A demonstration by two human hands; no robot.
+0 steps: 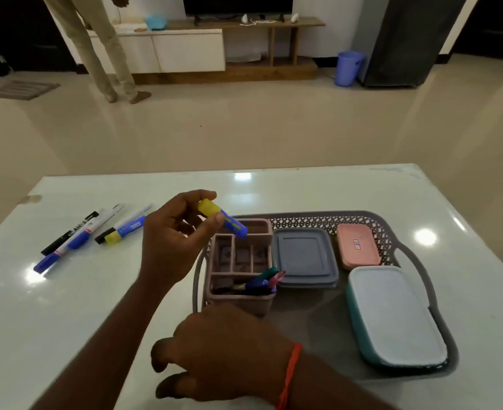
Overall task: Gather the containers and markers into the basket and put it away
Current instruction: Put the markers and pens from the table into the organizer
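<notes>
A grey lattice basket (318, 216) sits on the white table (273, 190). It holds a pink divided organizer (238, 297), a grey lidded container (303, 255), a small pink container (358, 247) and a teal container with a white lid (395, 318). A few markers (259, 284) lie in the organizer's near compartment. My left hand (170, 241) pinches a blue marker with a yellow cap (229, 224), tilted above the organizer's far end. My right hand (223, 350) rests with fingers spread over the basket's near left corner, hiding it. Several loose markers (78, 235) lie on the table to the left.
Beyond the table's far edge is bare floor. A person stands at the far left by a low TV cabinet (185, 48). A blue bin (349, 68) stands beside a dark fridge (407, 39) at the back right.
</notes>
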